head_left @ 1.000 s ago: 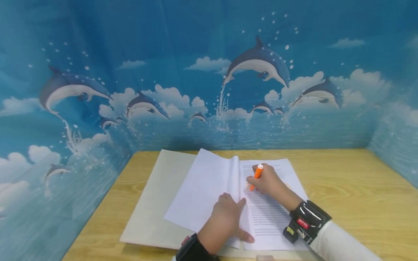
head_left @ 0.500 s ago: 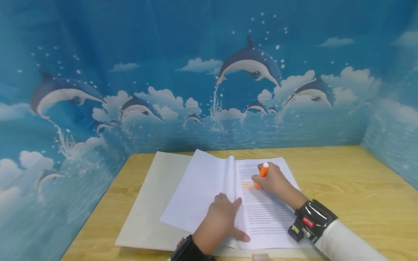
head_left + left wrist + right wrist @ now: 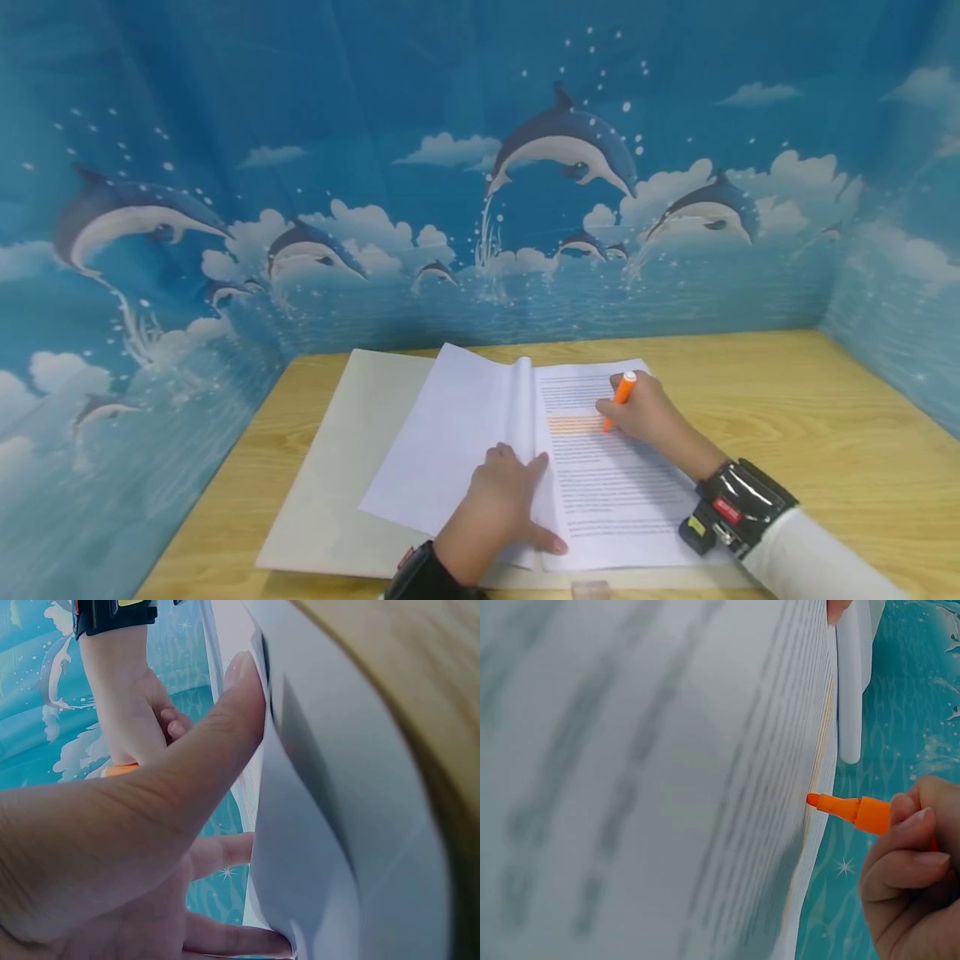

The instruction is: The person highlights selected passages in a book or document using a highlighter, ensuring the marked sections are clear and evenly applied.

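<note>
My right hand (image 3: 652,412) pinches an orange highlighter (image 3: 620,400) with a white end. In the right wrist view the highlighter's orange tip (image 3: 812,799) meets the printed page (image 3: 690,787) at orange-marked lines. Those orange bands (image 3: 573,426) cross the upper part of the page in the head view. My left hand (image 3: 501,492) rests with spread fingers on the turned-back blank sheets (image 3: 442,425) beside the fold, its thumb near the bottom of the fold. The left wrist view shows that thumb (image 3: 236,697) lying against the paper.
Beneath the papers lies a cream-coloured open folder (image 3: 330,467) on a wooden table (image 3: 810,417). A small translucent block (image 3: 591,590) sits at the front edge. Behind the table hangs a blue dolphin-print backdrop (image 3: 420,125).
The right hand has slid the highlighter tip rightward along the lines of text. The left hand stays on the sheets. The whole head view has shifted slightly.
</note>
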